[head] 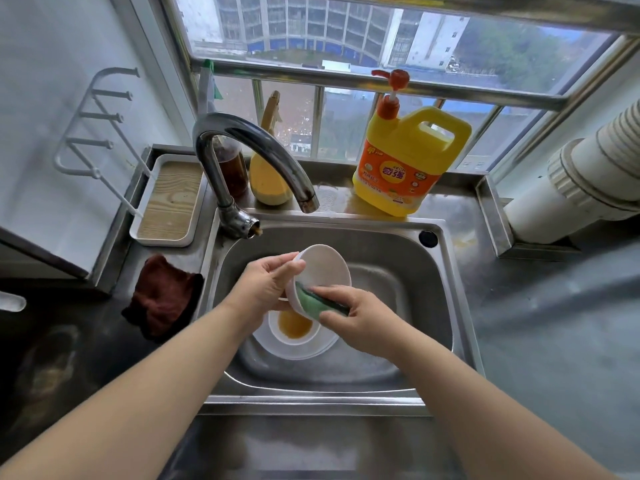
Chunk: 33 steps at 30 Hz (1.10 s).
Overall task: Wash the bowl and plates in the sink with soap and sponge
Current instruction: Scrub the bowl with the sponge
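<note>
While left hand grips bowl, right hand pinches sponge, yellow "KEON" soap jug behind.

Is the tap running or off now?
Off, as far as visible: no water falls from the faucet spout above the sink.

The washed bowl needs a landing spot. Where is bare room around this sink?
Bare steel counter right of the sink, below the white pipe. Crowded: back ledge with the yellow soap jug, left side with the red cloth and tray.
</note>
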### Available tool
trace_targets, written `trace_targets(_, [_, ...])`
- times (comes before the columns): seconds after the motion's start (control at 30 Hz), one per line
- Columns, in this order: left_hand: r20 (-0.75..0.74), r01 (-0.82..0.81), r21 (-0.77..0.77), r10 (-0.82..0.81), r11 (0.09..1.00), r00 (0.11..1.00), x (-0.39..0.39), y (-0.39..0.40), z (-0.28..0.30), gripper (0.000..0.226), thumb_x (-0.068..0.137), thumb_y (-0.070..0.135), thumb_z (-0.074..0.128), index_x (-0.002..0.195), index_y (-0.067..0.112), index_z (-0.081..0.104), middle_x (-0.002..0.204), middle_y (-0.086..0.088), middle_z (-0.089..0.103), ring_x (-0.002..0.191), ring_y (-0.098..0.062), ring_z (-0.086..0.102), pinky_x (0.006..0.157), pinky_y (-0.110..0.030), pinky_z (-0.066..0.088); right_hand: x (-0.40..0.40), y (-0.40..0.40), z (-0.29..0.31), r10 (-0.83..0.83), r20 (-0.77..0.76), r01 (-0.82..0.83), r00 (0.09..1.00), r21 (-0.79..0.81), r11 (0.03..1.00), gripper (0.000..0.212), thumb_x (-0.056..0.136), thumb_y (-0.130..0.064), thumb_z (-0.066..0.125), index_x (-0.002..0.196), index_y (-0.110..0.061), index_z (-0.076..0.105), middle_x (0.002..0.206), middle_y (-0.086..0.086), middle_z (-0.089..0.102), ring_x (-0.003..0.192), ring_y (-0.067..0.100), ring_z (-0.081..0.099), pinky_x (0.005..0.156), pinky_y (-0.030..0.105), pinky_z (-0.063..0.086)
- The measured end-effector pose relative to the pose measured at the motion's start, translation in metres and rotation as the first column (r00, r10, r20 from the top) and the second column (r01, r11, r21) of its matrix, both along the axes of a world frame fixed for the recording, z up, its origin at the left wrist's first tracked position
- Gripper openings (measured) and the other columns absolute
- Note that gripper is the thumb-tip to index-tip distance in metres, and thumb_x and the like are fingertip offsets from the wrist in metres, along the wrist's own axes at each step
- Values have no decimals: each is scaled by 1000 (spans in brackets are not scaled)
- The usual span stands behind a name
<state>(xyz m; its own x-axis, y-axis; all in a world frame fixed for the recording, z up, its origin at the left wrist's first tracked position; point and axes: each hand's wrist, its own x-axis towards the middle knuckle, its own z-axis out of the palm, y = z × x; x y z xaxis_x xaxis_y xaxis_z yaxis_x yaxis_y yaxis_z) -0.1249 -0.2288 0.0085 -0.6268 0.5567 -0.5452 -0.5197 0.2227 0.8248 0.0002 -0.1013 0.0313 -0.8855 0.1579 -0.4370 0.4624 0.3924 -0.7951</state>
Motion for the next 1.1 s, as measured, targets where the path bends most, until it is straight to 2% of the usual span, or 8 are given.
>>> trace_targets(0.13, [-61, 77, -265, -96, 961, 993, -15, 6, 8, 29, 83, 31, 67, 102, 9, 66, 73, -8, 67, 58, -21, 66, 52, -30, 56, 1, 3, 5, 237, -21, -218, 971, 318, 923, 44, 89, -24, 61, 130, -35, 57, 134, -14, 54, 114, 9, 51, 100, 26, 43])
trace_targets(0.27, [-8, 59, -348, -66, 935, 998, -13, 15, 10, 47, 83, 46, 63, 101, 3, 66, 75, -10, 65, 67, -25, 66, 63, -33, 57, -5, -7, 8, 87, -36, -76, 996, 249, 966, 41, 87, -27, 59, 127, -35, 60, 120, -11, 65, 104, 10, 58, 92, 32, 51])
trace_targets(0.4, [165, 33, -159, -7, 987, 986, -1, 13, 4, 51, 85, 62, 53, 99, 14, 61, 76, -4, 65, 69, -18, 64, 66, -31, 53, -12, -14, 1, -119, -1, 118, 993, 125, 985, 39, 86, -26, 56, 123, -33, 62, 111, -7, 67, 96, 12, 62, 84, 31, 54])
trace_targets(0.53, [264, 34, 125, -66, 992, 962, 11, -1, -3, 29, 89, 30, 60, 106, 6, 64, 85, -8, 72, 77, -14, 69, 69, -23, 57, -17, -11, -3, -323, 27, 324, 946, -42, 945, 36, 89, -27, 56, 124, -29, 62, 111, -6, 66, 101, 13, 60, 90, 32, 53])
trace_targets(0.67, [174, 32, 174, -63, 984, 983, 13, -9, -11, 50, 74, 15, 73, 119, -2, 59, 106, -16, 70, 99, -26, 68, 83, -31, 57, -19, -8, -1, -354, 61, 359, 933, -141, 922, 37, 92, -32, 57, 128, -27, 58, 110, -7, 59, 103, 13, 57, 85, 26, 48])
trace_targets(0.9, [58, 34, 32, -36, 999, 998, -3, -7, -4, 19, 82, 15, 67, 92, -1, 68, 82, -15, 72, 71, -21, 71, 60, -28, 57, -8, -2, -2, -61, 13, 62, 998, -55, 997, 40, 92, -21, 57, 131, -30, 57, 122, -8, 61, 109, 7, 57, 98, 26, 47])
trace_targets(1.03, [-1, 133, -179, -136, 975, 991, -14, -1, 0, 19, 82, 24, 70, 91, 6, 70, 79, -16, 71, 68, -27, 69, 67, -36, 59, -1, 13, -3, 297, 28, -290, 954, 332, 898, 43, 86, -23, 59, 126, -38, 60, 135, -13, 53, 118, 13, 50, 105, 33, 40])
trace_targets(1.1, [5, 150, -265, -154, 952, 988, -17, 4, 2, 19, 82, 28, 68, 87, 10, 68, 73, -14, 69, 64, -26, 68, 67, -35, 59, -2, 13, 0, 358, 19, -328, 934, 450, 831, 43, 85, -26, 58, 125, -39, 60, 134, -14, 55, 115, 15, 52, 102, 34, 41])
